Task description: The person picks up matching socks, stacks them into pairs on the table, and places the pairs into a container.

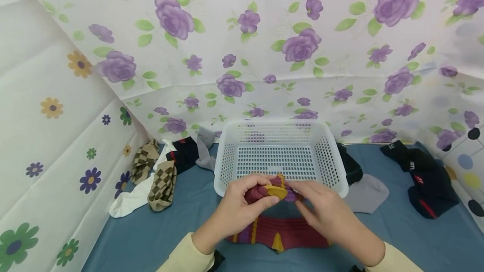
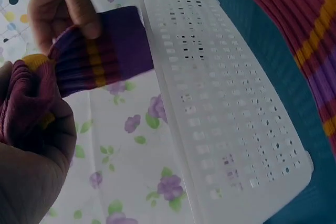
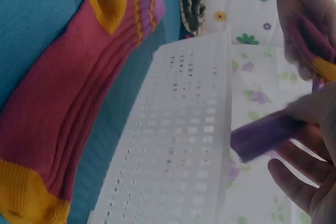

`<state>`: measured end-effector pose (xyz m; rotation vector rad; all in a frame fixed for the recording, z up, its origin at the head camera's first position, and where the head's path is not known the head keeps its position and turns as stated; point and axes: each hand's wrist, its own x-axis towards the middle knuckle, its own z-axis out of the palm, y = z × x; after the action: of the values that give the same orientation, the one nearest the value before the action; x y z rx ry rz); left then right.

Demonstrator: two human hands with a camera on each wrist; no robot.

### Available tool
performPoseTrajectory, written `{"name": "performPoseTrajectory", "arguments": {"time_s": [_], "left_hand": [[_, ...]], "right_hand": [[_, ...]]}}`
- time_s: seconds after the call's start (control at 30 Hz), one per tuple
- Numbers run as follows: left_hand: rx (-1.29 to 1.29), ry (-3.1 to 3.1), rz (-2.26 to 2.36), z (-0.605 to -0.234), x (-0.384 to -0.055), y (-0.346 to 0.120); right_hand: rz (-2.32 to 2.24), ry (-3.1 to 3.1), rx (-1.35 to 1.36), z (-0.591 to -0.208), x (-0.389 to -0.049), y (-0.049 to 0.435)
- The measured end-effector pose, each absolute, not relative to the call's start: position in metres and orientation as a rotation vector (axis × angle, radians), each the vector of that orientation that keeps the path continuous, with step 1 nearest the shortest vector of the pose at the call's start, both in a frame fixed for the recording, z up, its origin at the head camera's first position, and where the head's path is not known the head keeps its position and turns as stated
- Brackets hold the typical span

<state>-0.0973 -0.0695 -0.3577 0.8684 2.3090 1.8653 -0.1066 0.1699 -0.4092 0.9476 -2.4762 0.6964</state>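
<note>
My left hand [image 1: 245, 198] grips a bunched maroon sock [image 2: 31, 93] with a mustard heel patch. Its striped cuff with a purple end stretches out to the right, where my right hand [image 1: 327, 207] pinches it between thumb and fingers. In the left wrist view the right fingers [image 2: 79, 17] lie on the ribbed part of the cuff. Both hands are raised at the near rim of the white basket [image 1: 277, 127]. Below them a matching maroon sock [image 3: 68, 87] with mustard heel and toe lies flat on the blue cloth, partly hidden by the hands in the head view.
Checkered socks [image 1: 162, 186], a white sock [image 1: 130, 200], a black sock [image 1: 185, 154] and a grey sock [image 1: 206, 148] lie left of the basket. On the right are another grey sock [image 1: 366, 194] and several black socks [image 1: 431, 184]. A flowered sheet [image 1: 257, 74] hangs behind.
</note>
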Motion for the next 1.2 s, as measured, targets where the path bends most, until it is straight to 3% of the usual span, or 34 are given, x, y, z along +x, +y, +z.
{"name": "performPoseTrajectory", "arguments": {"time_s": [0.2,0.63,1.0,1.2], "left_hand": [[0.699,2.209,1.82,-0.358,-0.105,-0.084],[0.718,2.216,1.73,-0.367,-0.119,-0.101],[0.868,2.397,1.555,-0.386,-0.119,-0.087],[1.068,2.479,1.456,-0.383,-0.109,-0.072]], "right_hand": [[0.904,-2.485,0.869,-0.399,-0.11,0.184],[0.898,-2.486,0.744,-0.385,-0.112,0.193],[1.355,-2.515,0.712,-0.37,-0.104,0.179],[1.526,-2.421,0.859,-0.366,-0.098,0.173]]}}
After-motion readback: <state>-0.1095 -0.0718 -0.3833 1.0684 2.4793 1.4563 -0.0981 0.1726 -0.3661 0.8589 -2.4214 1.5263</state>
